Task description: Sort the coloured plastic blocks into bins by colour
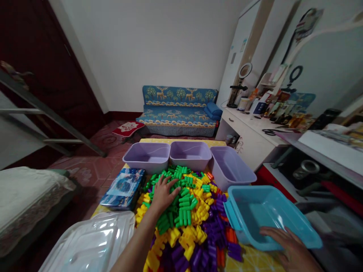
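Note:
A heap of plastic building blocks (187, 215) in green, yellow, purple and orange covers the small table in front of me. My left hand (163, 194) lies palm down on the green blocks, fingers spread and slightly curled. My right hand (292, 247) rests flat inside the empty light blue bin (255, 206) at the right, fingers stretched out on its floor. Three empty lilac bins stand behind the heap: left (146, 155), middle (190, 154) and right (231, 168).
A blue printed tin box (124, 187) sits left of the heap, and a clear plastic lid (90, 241) lies at the near left. A white desk (249, 134) with clutter runs along the right. A blue sofa (178, 111) stands by the far wall.

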### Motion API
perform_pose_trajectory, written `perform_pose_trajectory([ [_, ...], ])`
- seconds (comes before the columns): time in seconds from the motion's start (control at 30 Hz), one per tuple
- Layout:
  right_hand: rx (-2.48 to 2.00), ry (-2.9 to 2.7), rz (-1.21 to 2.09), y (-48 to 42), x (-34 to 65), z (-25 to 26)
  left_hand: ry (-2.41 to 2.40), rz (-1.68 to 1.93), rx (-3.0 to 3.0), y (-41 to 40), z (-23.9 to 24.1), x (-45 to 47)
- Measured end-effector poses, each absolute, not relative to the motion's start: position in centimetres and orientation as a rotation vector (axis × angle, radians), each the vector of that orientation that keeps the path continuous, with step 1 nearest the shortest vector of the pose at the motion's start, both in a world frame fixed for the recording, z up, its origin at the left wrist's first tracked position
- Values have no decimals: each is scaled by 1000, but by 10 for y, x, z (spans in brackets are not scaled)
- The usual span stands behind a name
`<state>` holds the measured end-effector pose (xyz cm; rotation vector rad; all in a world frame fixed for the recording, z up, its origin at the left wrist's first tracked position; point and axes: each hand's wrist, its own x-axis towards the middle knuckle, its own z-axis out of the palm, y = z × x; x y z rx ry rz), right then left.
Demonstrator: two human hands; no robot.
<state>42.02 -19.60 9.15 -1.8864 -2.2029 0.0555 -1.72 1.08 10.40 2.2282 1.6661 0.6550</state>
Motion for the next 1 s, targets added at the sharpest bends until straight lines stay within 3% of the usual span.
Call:
perform_pose_trajectory([
  [0.23, -1534, -2155, -325, -177, 377, 121, 1603, 758, 2116, 7, 109, -25],
  [0.4, -1385, -2093, -324, -160, 324, 136, 1633, 868, 2123, 9, 111, -55],
  [0.53, -1303, -2154, -197, -157, 294, 124, 2004, 896, 2193, 10, 116, -109],
  [0.67, -1262, -2121, -67, -157, 275, 110, 2428, 503, 2100, 5, 118, -150],
  [0.8, -1222, -2066, 35, -152, 256, 109, 2406, 55, 2114, -4, 109, -151],
  [1.0, -1207, -2038, 184, -144, 232, 120, 2396, -108, 2247, -6, 109, -141],
])
